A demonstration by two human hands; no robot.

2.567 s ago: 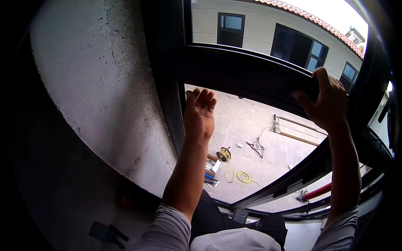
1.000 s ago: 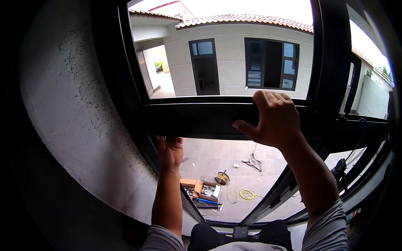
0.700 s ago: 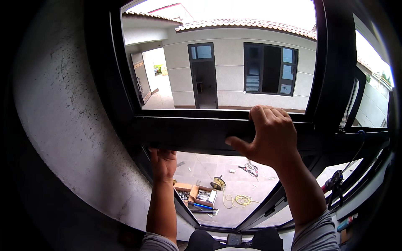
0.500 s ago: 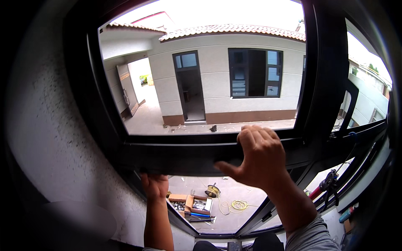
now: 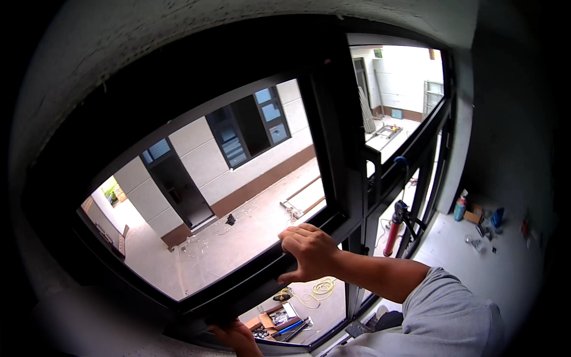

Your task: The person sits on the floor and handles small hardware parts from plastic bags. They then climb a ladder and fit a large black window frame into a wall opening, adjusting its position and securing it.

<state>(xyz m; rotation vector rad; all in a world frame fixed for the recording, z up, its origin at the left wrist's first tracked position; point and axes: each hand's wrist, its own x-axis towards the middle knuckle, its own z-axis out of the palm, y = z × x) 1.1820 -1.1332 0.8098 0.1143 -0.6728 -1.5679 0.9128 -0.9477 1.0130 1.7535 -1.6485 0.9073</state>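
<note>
A black window sash (image 5: 262, 269) with a wide lower rail fills the middle of the view. My right hand (image 5: 309, 251) grips the rail from above, fingers hooked over its upper edge and thumb down its near face. Lower and to the left, my left hand (image 5: 236, 337) holds the rail's underside, its fingertips partly hidden in shadow. To the right, a black window handle (image 5: 373, 169) sits on the frame. A red-barrelled tool with a black handle (image 5: 391, 238), resembling a caulking gun, hangs by the side window.
Beyond the opening, a box of parts (image 5: 276, 316) and a coiled yellow cable (image 5: 323, 288) lie on the paved ground. A blue-green can (image 5: 460, 206) and small litter rest on a pale surface at right. A speckled wall (image 5: 178, 24) borders the frame above.
My view has swung right and tilted, so the window appears slanted and the pale surface at right shows more. Both hands stay on the rail.
</note>
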